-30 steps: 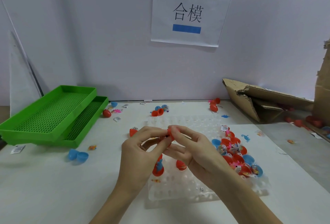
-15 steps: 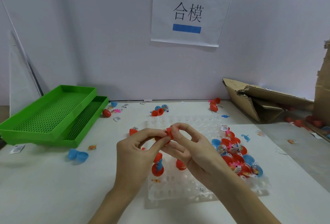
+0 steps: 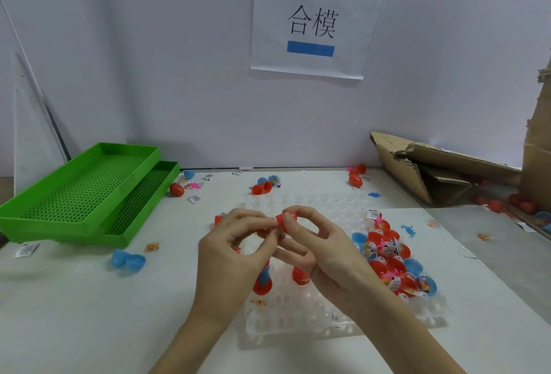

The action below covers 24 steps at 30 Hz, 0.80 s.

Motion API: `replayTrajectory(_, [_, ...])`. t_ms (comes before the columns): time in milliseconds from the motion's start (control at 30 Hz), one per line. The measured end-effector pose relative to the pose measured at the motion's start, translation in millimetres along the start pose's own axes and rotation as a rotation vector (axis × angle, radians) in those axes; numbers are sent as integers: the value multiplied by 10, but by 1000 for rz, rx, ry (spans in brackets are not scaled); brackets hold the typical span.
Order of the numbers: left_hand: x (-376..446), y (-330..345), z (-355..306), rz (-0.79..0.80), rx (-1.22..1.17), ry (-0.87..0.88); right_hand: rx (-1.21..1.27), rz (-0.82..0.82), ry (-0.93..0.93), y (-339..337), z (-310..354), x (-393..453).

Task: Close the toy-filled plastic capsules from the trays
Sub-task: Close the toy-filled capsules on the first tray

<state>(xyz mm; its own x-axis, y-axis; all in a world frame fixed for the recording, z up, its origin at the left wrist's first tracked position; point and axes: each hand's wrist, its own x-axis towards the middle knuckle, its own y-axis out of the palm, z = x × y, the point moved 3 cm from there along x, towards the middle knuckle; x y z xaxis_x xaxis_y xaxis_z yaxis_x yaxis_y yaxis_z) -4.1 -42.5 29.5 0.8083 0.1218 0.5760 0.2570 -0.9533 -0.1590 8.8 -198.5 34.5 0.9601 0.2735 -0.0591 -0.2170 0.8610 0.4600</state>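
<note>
My left hand (image 3: 235,257) and my right hand (image 3: 316,248) meet above the clear plastic tray (image 3: 298,323), both pinching one red capsule (image 3: 281,223). The right thumb and forefinger hold its upper half; the left fingers curl round the lower part, which is mostly hidden. On the tray below stand an open red capsule with a blue toy (image 3: 263,281) and another red capsule half (image 3: 299,276). A heap of open red and blue capsules with toys (image 3: 393,263) fills the tray's right side.
Two stacked green perforated trays (image 3: 86,195) sit at the left. A blue open capsule (image 3: 128,260) lies near them. Loose red and blue capsules (image 3: 264,187) and small toys lie at the back. Torn cardboard (image 3: 432,171) lies at the right rear.
Both hands have drifted slightly left and down with the red capsule still pinched between them; the fingers have shifted a little on it.
</note>
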Motion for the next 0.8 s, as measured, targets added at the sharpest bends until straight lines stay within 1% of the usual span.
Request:
replayTrajectory(67, [0,5,40,-17,-73,-118,-23,6,-16,9,-6,0])
replayTrajectory(133, [-3,8,76,-51,-98,-178,-33,4,-31,17,-7,1])
replayTrajectory(200, [-2,6,81,-75,-72,-155,-32,11,-46,25,-3,1])
replayTrajectory(300, [-6,14,57,-62,-50,-122,-29,16,-53,29,6,1])
replayTrajectory(500, [10,-11,80,-61,-71,-177,-2,37,-32,59,-15,-9])
replayTrajectory(633, [17,6,71,-2,-73,-153,-37,10,-52,56,-10,-17])
replayTrajectory(800, [44,16,9,101,-14,-95,29,10,-46,25,27,-16])
